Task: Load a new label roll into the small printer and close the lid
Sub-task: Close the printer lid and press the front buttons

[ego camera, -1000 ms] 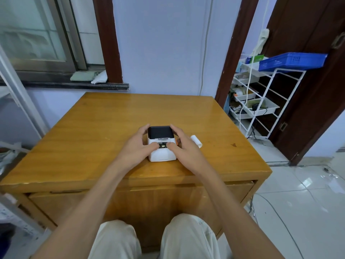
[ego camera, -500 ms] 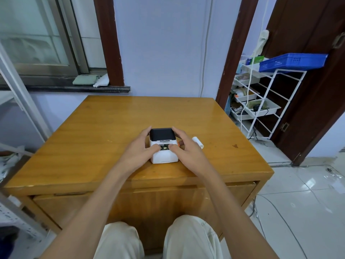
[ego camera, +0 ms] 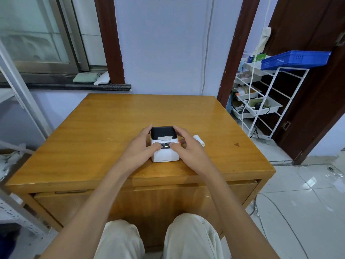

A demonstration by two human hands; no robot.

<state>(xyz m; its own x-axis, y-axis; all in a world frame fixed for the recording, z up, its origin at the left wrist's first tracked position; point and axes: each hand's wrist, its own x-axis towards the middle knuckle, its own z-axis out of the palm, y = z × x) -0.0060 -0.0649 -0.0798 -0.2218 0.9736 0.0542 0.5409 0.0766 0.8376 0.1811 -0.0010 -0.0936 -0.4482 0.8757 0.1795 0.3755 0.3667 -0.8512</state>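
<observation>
A small white printer (ego camera: 165,155) with a black lid (ego camera: 162,131) stands on the wooden desk (ego camera: 93,139), near its front edge. A torn white strip of label paper (ego camera: 165,137) shows at the lid's front seam. My left hand (ego camera: 139,146) grips the printer's left side, its thumb on the front panel. My right hand (ego camera: 188,146) grips the right side, thumb beside the lit indicator. A white label roll (ego camera: 199,140) lies on the desk just right of my right hand.
A white wire rack (ego camera: 265,101) with trays and a blue basket (ego camera: 295,59) stands to the right of the desk by a dark door. A window ledge (ego camera: 65,86) runs behind the desk at the left. A cable trails over the tiled floor.
A white strip of label paper now shows at the lid's front edge, where earlier the lid looked plain black. Both hands stay on the printer's sides.
</observation>
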